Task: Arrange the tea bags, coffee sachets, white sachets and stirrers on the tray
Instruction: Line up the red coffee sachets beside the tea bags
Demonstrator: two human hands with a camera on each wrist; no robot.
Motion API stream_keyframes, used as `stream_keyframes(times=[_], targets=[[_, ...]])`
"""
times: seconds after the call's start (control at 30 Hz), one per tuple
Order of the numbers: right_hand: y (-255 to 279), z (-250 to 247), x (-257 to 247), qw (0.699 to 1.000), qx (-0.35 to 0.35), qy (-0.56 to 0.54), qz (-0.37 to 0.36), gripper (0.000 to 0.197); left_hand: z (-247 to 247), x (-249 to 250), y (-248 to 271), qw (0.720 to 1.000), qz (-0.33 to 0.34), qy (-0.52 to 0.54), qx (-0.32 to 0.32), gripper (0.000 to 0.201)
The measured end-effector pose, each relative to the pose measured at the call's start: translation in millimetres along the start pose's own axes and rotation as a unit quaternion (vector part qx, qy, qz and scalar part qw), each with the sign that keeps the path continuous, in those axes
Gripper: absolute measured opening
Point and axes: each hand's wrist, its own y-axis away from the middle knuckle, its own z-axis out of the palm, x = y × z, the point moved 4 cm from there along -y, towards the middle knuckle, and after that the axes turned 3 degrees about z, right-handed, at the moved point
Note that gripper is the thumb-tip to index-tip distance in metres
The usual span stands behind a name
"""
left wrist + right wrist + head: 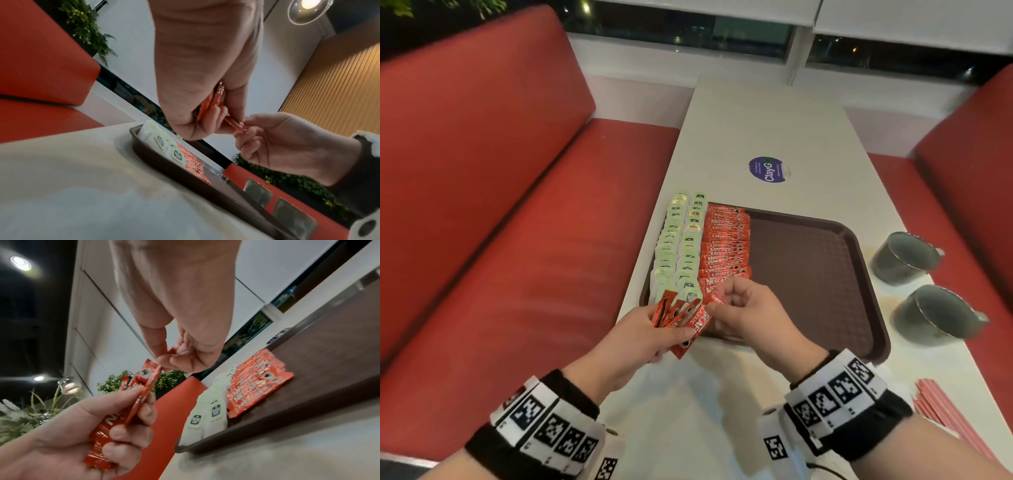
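Right now the left hand grips a fanned bunch of red coffee sachets above the near left corner of the brown tray, fingers curled round them. Beside it the right hand pinches the end of one sachet from that bunch between thumb and fingers. On the tray lie two rows of green-labelled tea bags with a row of coffee sachets just beside them. Pink stirrers lie on the tabletop near two grey cups

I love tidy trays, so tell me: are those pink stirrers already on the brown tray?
No, the pink stirrers lie on the table near the person's right arm, outside the brown tray.
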Motion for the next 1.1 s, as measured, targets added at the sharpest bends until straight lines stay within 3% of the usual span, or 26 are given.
stream_keyframes(times=[0.17, 0.3, 0.37, 0.43, 0.5, 0.57, 0.67, 0.77, 0.9, 1.1], targets=[[10, 1, 5, 0.999, -0.053, 0.000, 0.006, 0.016, 6, 0, -6, 0.997, 0.008, 0.069, 0.032, 0.021], [3, 8, 3, 0.999, -0.032, -0.019, -0.022, 0.034, 16, -1, -10, 0.998, 0.008, 0.065, 0.025, 0.017], [-3, 5, -6, 0.999, -0.019, -0.008, -0.038, 0.030, 16, 0, -11, 0.996, 0.000, 0.080, 0.030, 0.012], [-15, -8, -13, 0.995, 0.015, 0.077, -0.063, 0.025, 13, -1, -12, 0.993, -0.019, 0.108, 0.042, 0.012], [-30, -23, -19, 0.959, 0.033, 0.272, -0.067, 0.015, 7, -5, -12, 0.989, -0.041, 0.131, 0.058, 0.012], [-43, -33, -17, 0.900, -0.003, 0.434, -0.042, 0.022, -1, -10, -10, 0.985, -0.051, 0.145, 0.073, 0.008], [-55, -35, -10, 0.851, -0.048, 0.524, 0.004, 0.014, -13, -18, -7, 0.981, -0.057, 0.161, 0.095, 0.015], [-68, -32, 0, 0.815, -0.070, 0.575, 0.031, 0.020, -22, -21, -5, 0.979, -0.063, 0.166, 0.102, 0.013], [-76, -24, 9, 0.802, -0.084, 0.589, 0.058, 0.013, -25, -20, -6, 0.977, -0.062, 0.170, 0.114, 0.012], [-79, -20, 10, 0.811, -0.051, 0.582, 0.045, 0.008, -19, -16, -8, 0.980, -0.050, 0.162, 0.108, 0.012]])
